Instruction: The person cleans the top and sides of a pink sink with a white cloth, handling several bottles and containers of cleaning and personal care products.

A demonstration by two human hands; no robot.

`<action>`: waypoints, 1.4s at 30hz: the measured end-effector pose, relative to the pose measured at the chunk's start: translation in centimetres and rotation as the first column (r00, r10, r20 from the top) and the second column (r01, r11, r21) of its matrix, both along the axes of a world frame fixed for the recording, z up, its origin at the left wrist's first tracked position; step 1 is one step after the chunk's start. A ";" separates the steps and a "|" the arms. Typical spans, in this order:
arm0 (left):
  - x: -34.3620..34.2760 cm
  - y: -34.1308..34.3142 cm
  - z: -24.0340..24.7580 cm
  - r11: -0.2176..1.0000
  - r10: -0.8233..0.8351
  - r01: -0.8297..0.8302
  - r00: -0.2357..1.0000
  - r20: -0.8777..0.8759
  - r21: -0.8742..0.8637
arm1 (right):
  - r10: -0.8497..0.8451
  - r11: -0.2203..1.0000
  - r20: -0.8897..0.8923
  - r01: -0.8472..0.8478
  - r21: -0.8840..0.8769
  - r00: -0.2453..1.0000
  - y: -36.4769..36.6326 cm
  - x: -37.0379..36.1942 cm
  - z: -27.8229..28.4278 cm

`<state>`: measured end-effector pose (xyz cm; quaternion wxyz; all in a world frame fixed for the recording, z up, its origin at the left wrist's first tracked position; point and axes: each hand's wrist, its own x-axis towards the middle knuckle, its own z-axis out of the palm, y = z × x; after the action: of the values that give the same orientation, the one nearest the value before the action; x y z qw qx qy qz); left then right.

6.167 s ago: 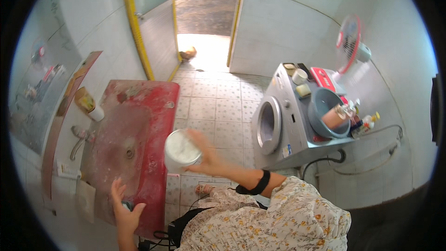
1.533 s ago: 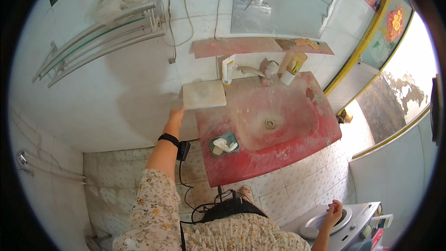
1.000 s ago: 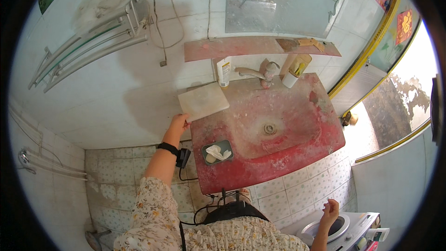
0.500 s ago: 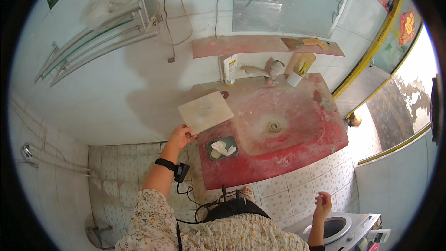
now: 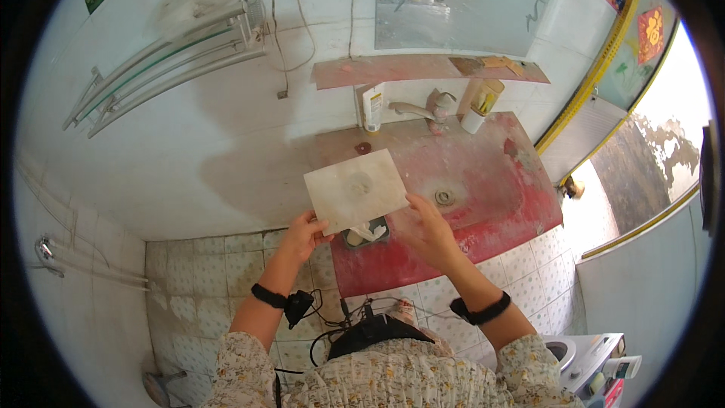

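A flat, cream-coloured rectangular board (image 5: 361, 185) with a greyish stain in its middle is held up over the left part of the red washbasin (image 5: 483, 234). My left hand (image 5: 303, 234) grips its lower left corner, thumb on top. At its right corner, my right hand (image 5: 432, 233) has its fingers closed on the edge. Just under the board's near edge, a dark grey tray (image 5: 353, 239) with crumpled white paper (image 5: 368, 232) in it rests on the basin's rim, partly hidden. Behind the board stands the basin's tap (image 5: 423, 111).
A white bottle (image 5: 372, 109) and a white cup (image 5: 473, 119) stand along the basin's back. Above them runs a reddish shelf (image 5: 423, 69) under a mirror (image 5: 453, 7). A metal rack (image 5: 174, 60) is on the left wall. A washing machine (image 5: 593, 363) stands at lower right.
My right hand has come up from beside the washing machine to the board's right corner. The board has shifted slightly right and now covers part of the tray.
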<state>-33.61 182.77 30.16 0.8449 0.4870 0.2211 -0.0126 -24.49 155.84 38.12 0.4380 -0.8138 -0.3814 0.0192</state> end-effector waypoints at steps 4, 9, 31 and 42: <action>-1.4 -2.3 1.8 0.999 -0.004 0.005 0.999 -0.034 0.034 | -0.015 0.998 -0.008 0.016 0.054 1.000 2.5 0.0 -0.5; -3.0 -3.6 2.2 0.998 -0.037 0.037 0.999 -0.018 0.044 | 0.022 0.990 0.005 -0.023 0.141 1.000 3.1 -1.1 -0.6; -18.3 3.1 16.4 0.908 0.373 -0.412 0.878 0.301 0.077 | 0.157 0.916 0.149 -0.200 0.349 0.976 3.9 -7.4 5.2; -26.8 12.9 29.6 0.671 0.604 -0.727 0.648 0.463 0.142 | -0.137 0.949 -0.112 0.163 0.269 0.984 -5.6 -5.7 -6.8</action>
<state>-60.44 195.62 59.80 0.7243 0.4904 0.2184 0.4326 -30.17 150.28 31.32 0.5649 -0.7694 -0.2967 -0.0302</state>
